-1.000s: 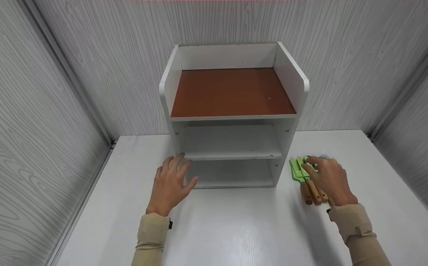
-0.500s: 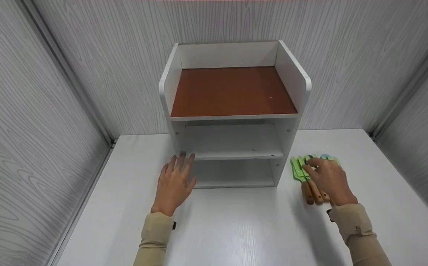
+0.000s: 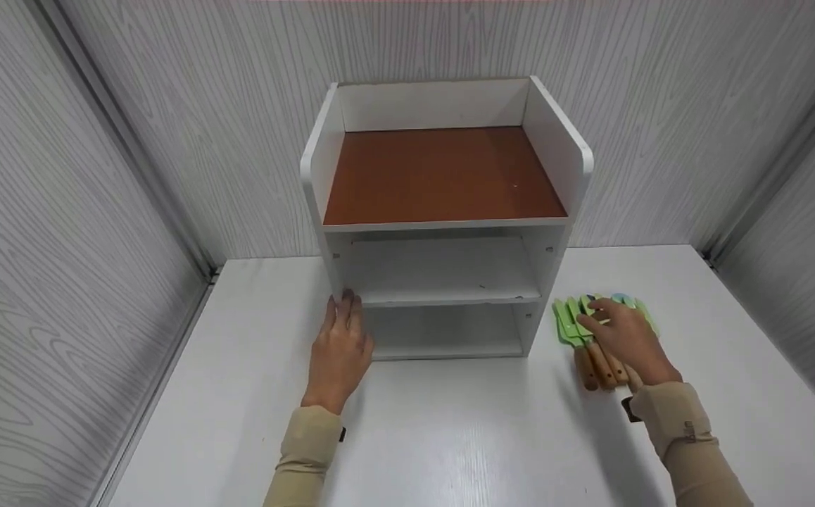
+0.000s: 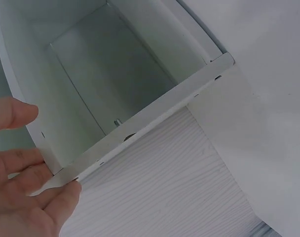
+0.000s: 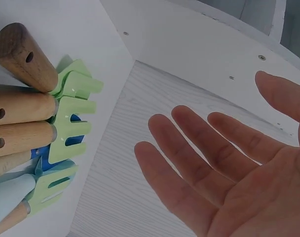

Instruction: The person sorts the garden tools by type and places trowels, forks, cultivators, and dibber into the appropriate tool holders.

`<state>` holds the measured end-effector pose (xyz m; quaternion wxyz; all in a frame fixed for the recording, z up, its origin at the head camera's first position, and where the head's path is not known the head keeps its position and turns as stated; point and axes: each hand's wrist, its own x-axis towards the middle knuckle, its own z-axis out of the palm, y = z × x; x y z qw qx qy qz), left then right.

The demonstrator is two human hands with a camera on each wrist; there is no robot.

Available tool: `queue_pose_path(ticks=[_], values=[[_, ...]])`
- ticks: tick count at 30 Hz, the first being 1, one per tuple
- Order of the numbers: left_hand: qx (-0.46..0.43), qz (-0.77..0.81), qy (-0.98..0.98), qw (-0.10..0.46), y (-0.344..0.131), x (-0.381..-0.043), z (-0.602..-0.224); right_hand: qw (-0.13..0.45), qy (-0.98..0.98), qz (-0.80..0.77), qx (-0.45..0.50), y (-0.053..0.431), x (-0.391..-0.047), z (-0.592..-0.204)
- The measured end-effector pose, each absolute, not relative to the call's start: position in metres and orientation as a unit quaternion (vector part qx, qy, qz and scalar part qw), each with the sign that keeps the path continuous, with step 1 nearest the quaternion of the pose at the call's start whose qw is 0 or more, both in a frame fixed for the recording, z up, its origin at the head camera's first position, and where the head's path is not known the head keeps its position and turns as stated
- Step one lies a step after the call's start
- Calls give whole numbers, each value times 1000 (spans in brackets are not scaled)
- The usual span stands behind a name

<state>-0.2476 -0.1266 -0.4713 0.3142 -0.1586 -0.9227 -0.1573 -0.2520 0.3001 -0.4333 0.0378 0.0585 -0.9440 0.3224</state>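
A white shelf unit with a brown top board stands against the back wall. My left hand touches the front edge of its left side panel at the middle shelf, fingers mostly straight. In the left wrist view, the fingertips lie at the panel edge. My right hand hovers over several small garden tools with light green heads and wooden handles. The right wrist view shows those fingers spread and holding nothing. The hand covers part of the tools in the head view.
The tools lie on the white table, right of the shelf unit. Among them are a blue piece and a pale blue handle. Grey wood-grain walls enclose the table at the left, back and right.
My left hand has moved slightly right onto the shelf's side edge, and its fingers have come closer together. The right hand has stayed almost still above the tools.
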Motion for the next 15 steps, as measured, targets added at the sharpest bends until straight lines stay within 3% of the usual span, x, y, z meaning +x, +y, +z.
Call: queue_pose_path(ticks=[9,15], values=[[-170,-89,-910,367,-126,-254,-473,6,-936,348,51,313,-258,-443],[-176,-116,-910,358,-130,-253,-478,-29,-936,345,57,322,-261,-447]])
